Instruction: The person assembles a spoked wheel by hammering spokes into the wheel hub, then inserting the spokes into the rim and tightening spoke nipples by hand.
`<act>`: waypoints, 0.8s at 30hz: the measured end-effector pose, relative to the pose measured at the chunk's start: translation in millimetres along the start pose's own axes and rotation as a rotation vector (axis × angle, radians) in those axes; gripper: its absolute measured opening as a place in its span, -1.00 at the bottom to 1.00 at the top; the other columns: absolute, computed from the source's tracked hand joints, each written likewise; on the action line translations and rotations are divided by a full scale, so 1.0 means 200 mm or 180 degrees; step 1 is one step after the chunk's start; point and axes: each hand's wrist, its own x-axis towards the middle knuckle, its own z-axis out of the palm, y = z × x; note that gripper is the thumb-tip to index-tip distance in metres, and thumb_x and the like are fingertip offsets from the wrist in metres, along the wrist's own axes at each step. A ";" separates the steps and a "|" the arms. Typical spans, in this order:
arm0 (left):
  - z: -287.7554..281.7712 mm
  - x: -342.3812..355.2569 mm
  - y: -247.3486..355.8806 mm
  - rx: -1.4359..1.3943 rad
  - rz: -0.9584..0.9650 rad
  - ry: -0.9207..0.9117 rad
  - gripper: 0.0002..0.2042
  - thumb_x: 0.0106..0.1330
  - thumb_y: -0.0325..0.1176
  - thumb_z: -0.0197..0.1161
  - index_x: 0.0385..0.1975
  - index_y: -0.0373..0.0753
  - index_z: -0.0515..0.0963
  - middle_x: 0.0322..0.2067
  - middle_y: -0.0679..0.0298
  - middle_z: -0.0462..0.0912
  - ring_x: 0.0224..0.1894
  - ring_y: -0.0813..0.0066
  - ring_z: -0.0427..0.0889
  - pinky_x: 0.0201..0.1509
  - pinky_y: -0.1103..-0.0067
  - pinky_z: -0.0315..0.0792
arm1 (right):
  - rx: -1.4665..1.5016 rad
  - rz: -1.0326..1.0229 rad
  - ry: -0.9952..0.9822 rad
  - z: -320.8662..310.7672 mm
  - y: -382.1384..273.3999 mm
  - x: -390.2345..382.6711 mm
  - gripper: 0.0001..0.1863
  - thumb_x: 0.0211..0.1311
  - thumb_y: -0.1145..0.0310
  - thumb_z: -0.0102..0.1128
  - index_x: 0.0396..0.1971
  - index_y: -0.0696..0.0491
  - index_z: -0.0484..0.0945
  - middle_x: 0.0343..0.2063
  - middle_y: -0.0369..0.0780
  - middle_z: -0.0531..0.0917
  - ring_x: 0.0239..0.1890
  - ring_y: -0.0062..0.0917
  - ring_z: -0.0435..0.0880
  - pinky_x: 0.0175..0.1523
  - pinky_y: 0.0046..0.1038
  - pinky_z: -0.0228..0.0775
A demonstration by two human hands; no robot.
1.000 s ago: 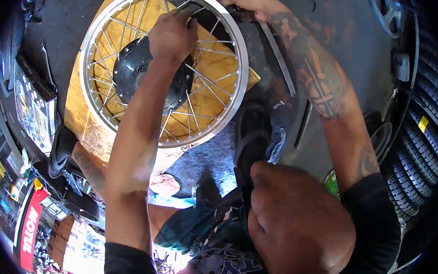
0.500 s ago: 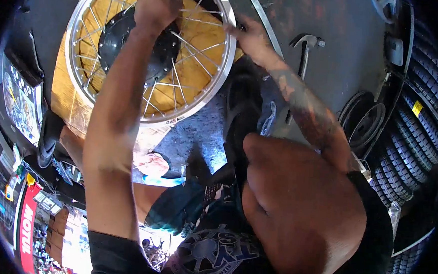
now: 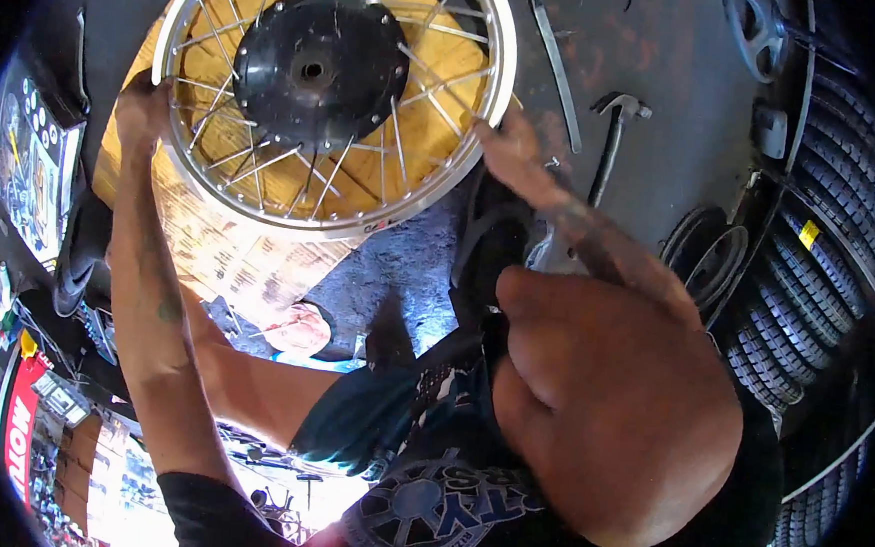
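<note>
A spoked wheel with a silver rim (image 3: 505, 57) and a black hub (image 3: 355, 63) lies in front of me, its top edge cut off by the picture. My left hand (image 3: 144, 112) is closed around the rim's left side; its fingers are partly hidden behind the rim. On the opposite side, my right hand (image 3: 513, 158) grips the rim at its lower right. The hub's centre hole faces up, and bare spokes run from the hub to the rim. Beneath the wheel is a yellowish board (image 3: 134, 160), with printed sheet material (image 3: 257, 278) at its near side.
A hammer (image 3: 610, 149) and a long flat metal bar (image 3: 557, 70) lie on the dark floor to the right. Farther right are a round metal rim (image 3: 704, 255) and a row of black tires (image 3: 830, 237). At left lies a picture-covered sheet (image 3: 38, 174).
My left hand has gone from above the hub to the rim's left side. The wheel has shifted right and slightly away. My right hand has moved slightly right and nearer, still at the rim.
</note>
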 end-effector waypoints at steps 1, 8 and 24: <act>0.00 -0.05 0.00 -0.0093 -0.0244 0.0036 -0.59 0.18 -0.13 0.23 -0.07 -0.27 0.59 -0.28 0.00 0.68 -0.18 0.13 0.68 -0.09 0.36 0.47 | -0.0698 0.0318 -0.0089 -0.06 -0.05 0.06 -0.57 0.22 0.26 0.10 0.04 0.18 0.42 -0.13 0.07 0.61 -0.02 -0.19 0.60 0.06 -0.28 0.38; 0.06 -0.40 0.09 -0.0411 -0.0859 0.0412 -0.58 0.18 -0.15 0.24 -0.06 -0.31 0.57 -0.20 -0.03 0.67 -0.14 0.06 0.66 -0.03 0.30 0.46 | -0.0317 0.0646 0.0169 -0.28 -0.28 0.48 -0.52 0.27 -0.02 0.07 -0.24 0.16 0.58 -0.52 -0.19 0.62 -0.51 -0.50 0.57 -0.40 -0.42 0.38; 0.29 -0.72 0.25 -0.1138 -0.1804 0.0940 -0.57 0.16 -0.29 0.28 -0.03 -0.46 0.49 -0.12 -0.08 0.62 -0.09 0.10 0.61 -0.02 0.36 0.43 | 0.1768 0.0981 0.0449 -0.03 -0.37 0.53 -0.59 0.37 0.08 0.04 -0.20 0.19 0.55 -0.37 -0.18 0.61 -0.32 -0.52 0.58 -0.21 -0.36 0.46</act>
